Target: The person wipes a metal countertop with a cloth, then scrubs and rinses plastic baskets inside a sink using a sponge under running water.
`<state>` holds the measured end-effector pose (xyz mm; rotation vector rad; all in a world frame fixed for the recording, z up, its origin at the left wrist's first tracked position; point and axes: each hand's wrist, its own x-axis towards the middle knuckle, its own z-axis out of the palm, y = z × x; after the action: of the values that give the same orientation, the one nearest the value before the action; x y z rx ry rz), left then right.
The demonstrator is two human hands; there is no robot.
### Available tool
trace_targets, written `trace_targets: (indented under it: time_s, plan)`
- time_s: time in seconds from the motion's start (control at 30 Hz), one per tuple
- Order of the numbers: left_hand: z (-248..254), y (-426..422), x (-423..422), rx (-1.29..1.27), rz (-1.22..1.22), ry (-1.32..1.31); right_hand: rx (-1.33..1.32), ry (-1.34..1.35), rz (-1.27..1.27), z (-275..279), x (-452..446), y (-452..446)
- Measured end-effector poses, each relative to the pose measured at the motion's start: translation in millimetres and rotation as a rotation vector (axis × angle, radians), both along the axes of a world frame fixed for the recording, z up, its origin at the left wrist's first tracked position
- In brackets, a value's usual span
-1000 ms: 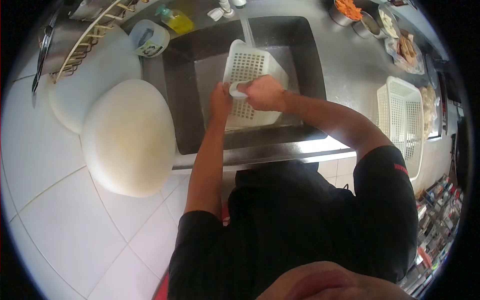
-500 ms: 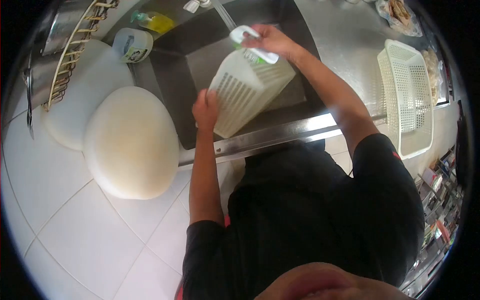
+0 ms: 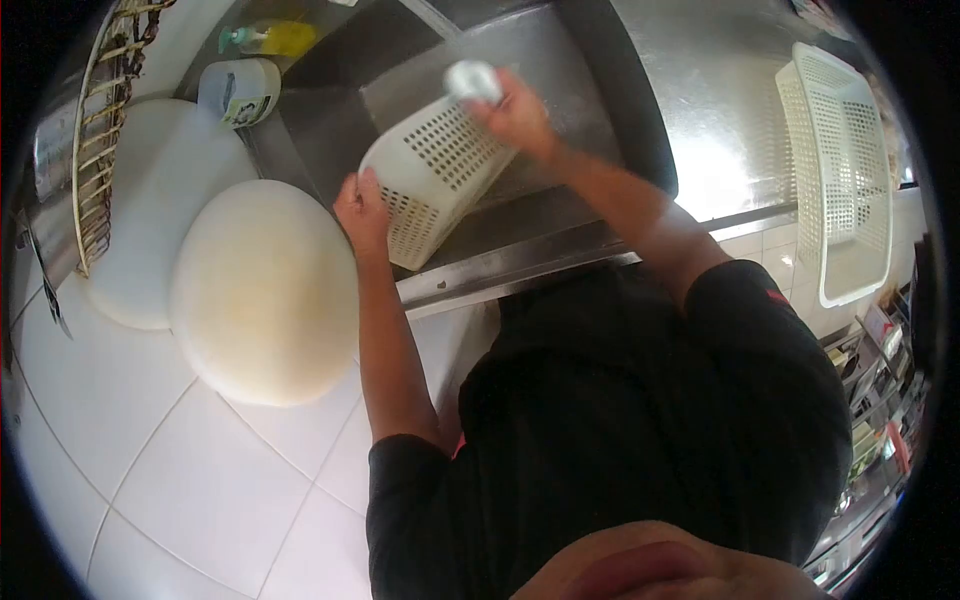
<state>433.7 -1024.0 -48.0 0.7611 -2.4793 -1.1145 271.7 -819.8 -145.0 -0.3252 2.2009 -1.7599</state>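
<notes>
A white perforated plastic basket (image 3: 448, 152) is held tilted over the metal sink (image 3: 565, 75). My left hand (image 3: 363, 212) is closed on the basket's left edge, near its lower corner. My right hand (image 3: 520, 118) grips a white scrub brush (image 3: 472, 82) at the basket's upper right end. Motion blurs the brush, and its bristles are hidden; whether it touches the basket I cannot tell. Water from the tap is not clearly visible.
Left of the sink stand a large rounded white object (image 3: 265, 295), a white tub (image 3: 240, 92) and a pump bottle of yellow liquid (image 3: 285, 38). A wire rack (image 3: 100, 140) hangs farther left. Another white basket (image 3: 840, 180) sits at the right counter's edge.
The camera view has shifted. The basket and my left hand appear farther left, with the basket turned. My right hand has moved left and down in view with the brush, now blurred.
</notes>
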Motion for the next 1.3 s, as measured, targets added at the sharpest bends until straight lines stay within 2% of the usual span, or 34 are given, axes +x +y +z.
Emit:
trace_targets:
  time_s: [0.03, 0.13, 0.17, 0.2, 0.27, 0.37, 0.4, 0.47, 0.57, 0.6, 0.67, 0.7, 0.73, 0.8, 0.83, 0.9, 1.0, 1.1, 1.2, 1.3]
  plan:
    - [6, 0, -5, 0.028, 0.039, -0.005, 0.001, -0.105, -0.085, -34, -28, 9]
    - [11, -4, -10, -0.152, 0.020, -0.110, 0.174, -0.125, 0.004, -106, -69, 18]
    - [8, -5, -15, -0.132, 0.059, -0.068, 0.086, -0.099, 0.033, -82, -55, 2]
    - [4, -7, -14, -0.108, 0.098, -0.035, 0.001, -0.083, 0.062, -35, -23, -15]
    - [-3, -15, -9, -0.058, 0.137, -0.005, -0.058, 0.221, 0.341, 60, 18, -18]
    - [-10, -25, 0, -0.012, 0.121, 0.015, 0.045, 0.281, 0.203, 46, 8, -37]
    - [-12, -26, 3, -0.009, 0.107, 0.038, 0.017, -0.086, 0.320, 13, -27, -43]
    - [-13, -30, 0, -0.006, 0.104, 0.070, -0.009, -0.089, 0.291, -55, -85, -41]
    - [-15, -31, -5, -0.018, 0.141, 0.073, 0.316, 0.168, 0.322, -37, -101, -37]
    - [-15, -33, -6, -0.039, 0.166, 0.072, 0.134, 0.191, 0.382, -24, -83, -50]
    - [-19, -36, -3, -0.058, 0.184, 0.054, 0.237, 0.252, 0.544, 71, -37, -51]
    - [-20, -36, -3, -0.055, 0.176, 0.046, 0.289, 0.280, 0.621, 98, -28, -48]
    - [-19, -36, -2, -0.053, 0.167, 0.037, 0.204, 0.275, 0.436, 61, -26, -55]
    - [-20, -41, -3, -0.023, 0.236, 0.000, 0.209, 0.100, 0.276, -19, -65, -57]
    - [-20, -43, -3, -0.008, 0.269, -0.019, 0.278, 0.019, 0.235, -57, -92, -49]
    - [-5, -27, -13, -0.035, 0.233, -0.024, 0.490, 0.057, 0.252, -109, -133, -33]
    - [-7, -30, -33, -0.048, 0.241, 0.034, 0.258, -0.027, 0.367, -100, -150, -50]
    - [-8, -38, -44, -0.052, 0.261, 0.024, -0.092, -0.523, 0.341, -96, -157, -84]
    - [-9, -37, -57, -0.061, 0.225, -0.013, -0.501, -0.728, 0.293, -67, -156, -96]
    - [-21, -46, -73, -0.137, 0.230, -0.057, 0.050, -0.091, 0.361, 9, -117, -98]
